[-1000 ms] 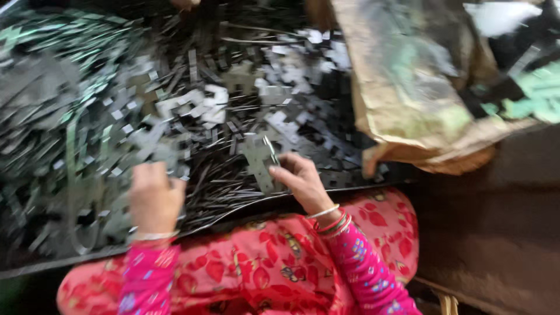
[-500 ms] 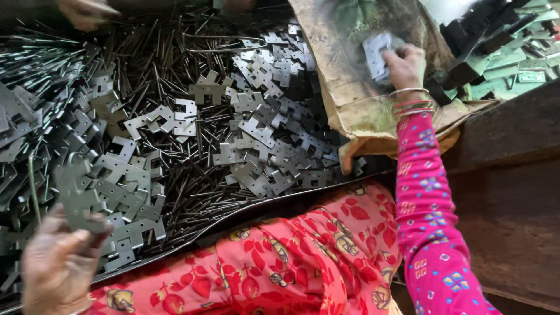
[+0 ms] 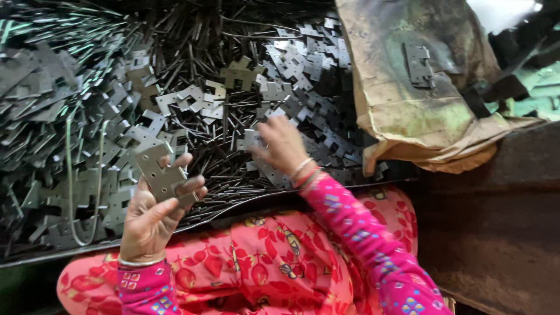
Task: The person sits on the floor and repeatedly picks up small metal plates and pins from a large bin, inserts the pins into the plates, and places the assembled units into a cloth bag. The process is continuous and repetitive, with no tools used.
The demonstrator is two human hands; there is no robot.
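hinge plate [image 3: 160, 174] pinched in our left hand [image 3: 153, 216], held just above the pile | head view: our right hand [image 3: 284, 144] spread open on loose plates [image 3: 274, 93], fingers down | brown sack [image 3: 408, 87] off to its right

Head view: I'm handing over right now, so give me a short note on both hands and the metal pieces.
Left hand: raised, gripping a flat grey notched metal plate.
Right hand: down on the heap of grey stamped metal plates and thin rods, fingers on a piece.
One grey plate already lies on the brown paper sack at right.
Most of the heap remains unsorted.
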